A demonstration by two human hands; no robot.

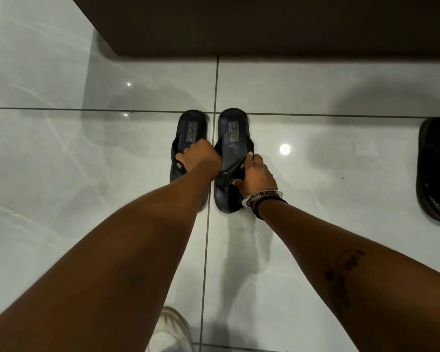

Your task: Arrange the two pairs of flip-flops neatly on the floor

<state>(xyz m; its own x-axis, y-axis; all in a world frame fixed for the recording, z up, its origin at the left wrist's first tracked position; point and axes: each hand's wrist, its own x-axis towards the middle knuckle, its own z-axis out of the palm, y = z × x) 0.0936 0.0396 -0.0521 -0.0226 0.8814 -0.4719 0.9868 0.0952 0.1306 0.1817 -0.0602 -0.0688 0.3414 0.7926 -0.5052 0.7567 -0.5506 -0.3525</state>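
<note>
Both hands are down on one pair of black flip-flops that lies side by side on the glossy tiled floor (315,92), heels pointing away toward a dark cabinet (264,24). The left hand (200,158) has its grip closed over the strap of the left flip-flop (191,130), and the right hand (257,177) has its grip closed on the strap of the right flip-flop (233,133), thumb hooked under it. These look light and rubbery, with flexible soles that would bend if lifted by a tip, so the strap junction is the sensible hold (it keeps the sole level). On polished tile they should slide easily for small nudges. Another dark shoe (437,168) sits well apart at the right edge; whether it belongs to the second pair I cannot tell.
</note>
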